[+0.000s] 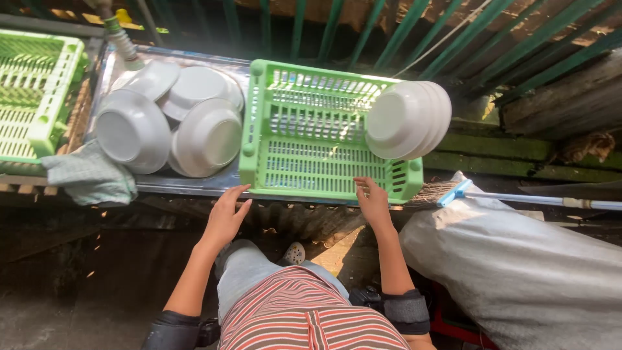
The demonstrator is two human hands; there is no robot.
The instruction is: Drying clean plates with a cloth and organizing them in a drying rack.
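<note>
Both grips open and empty: left hand (pixel 226 217) and right hand (pixel 372 201) touch green crate (pixel 311 165); fingertips partly hidden.

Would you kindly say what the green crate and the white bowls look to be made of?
Green crate: apparently moulded plastic, matte, judging by its slotted lattice walls. White bowls: smooth with a soft sheen, probably melamine or plastic, though ceramic cannot be ruled out.

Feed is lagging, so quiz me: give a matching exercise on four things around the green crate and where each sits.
Things:
1 stacked white bowls
2 grey cloth
3 broom
4 right hand

Places:
A on the crate's near rim
B leaning in the green crate's right end
C left of the loose bowls
D right of the crate, above the sack

Pairs: 1-B, 2-C, 3-D, 4-A
</note>
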